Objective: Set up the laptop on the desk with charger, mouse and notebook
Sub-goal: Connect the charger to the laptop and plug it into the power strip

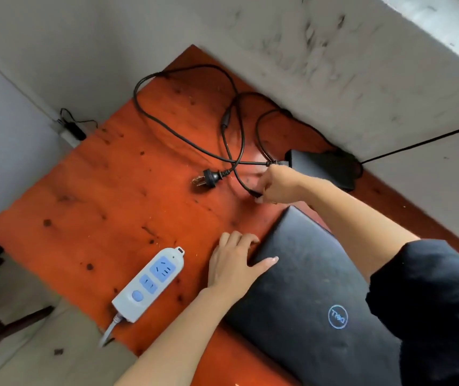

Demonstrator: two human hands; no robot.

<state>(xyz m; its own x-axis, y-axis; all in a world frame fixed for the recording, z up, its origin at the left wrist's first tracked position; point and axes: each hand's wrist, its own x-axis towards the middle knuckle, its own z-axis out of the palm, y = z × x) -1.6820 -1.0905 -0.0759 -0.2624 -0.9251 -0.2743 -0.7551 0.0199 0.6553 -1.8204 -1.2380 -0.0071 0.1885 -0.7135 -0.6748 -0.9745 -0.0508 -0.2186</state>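
Observation:
A closed black laptop lies on the orange wooden desk at the lower right. My left hand rests on its left corner, thumb on the lid and fingers over the edge. My right hand is shut on the charger's thin cable end just beyond the laptop's far corner. The black charger brick sits behind that hand near the wall. Its cable loops across the desk, and the wall plug lies loose to the left of my right hand.
A white and blue power strip lies near the desk's front left edge, its cord hanging off. A grey wall runs along the desk's far right side. Another small socket with a black adapter sits at the desk's far left corner.

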